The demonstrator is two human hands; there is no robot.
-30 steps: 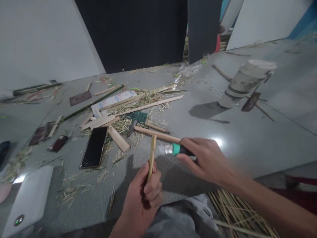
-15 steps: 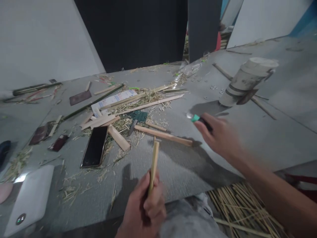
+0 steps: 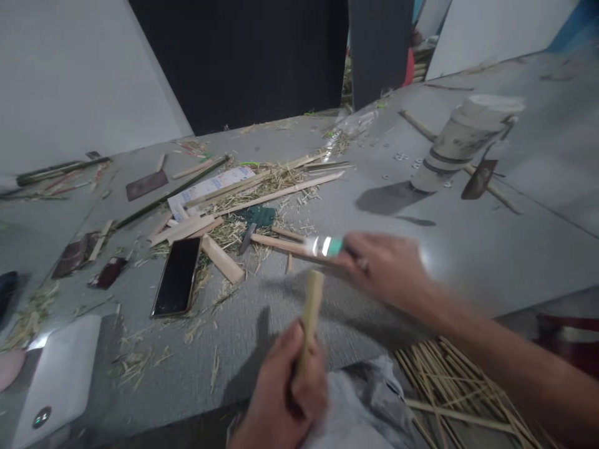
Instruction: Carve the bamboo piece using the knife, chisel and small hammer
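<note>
Right, short pale bamboo stick (image 3: 309, 315) is upright, tilted slightly right, low centre frame, fist of left hand (image 3: 285, 399) wrapped round its lower end. At 1 o'clock from its tip: knife with green collar and shiny blade (image 3: 324, 246), blurred, gripped in right hand (image 3: 384, 268), fingers curled round the handle. Blade points to 9 o'clock, just above the stick top. Black phone (image 3: 176, 277) lies at 10 o'clock on grey floor (image 3: 468, 262); bamboo strips bundle (image 3: 449, 386) at 3 o'clock.
</note>
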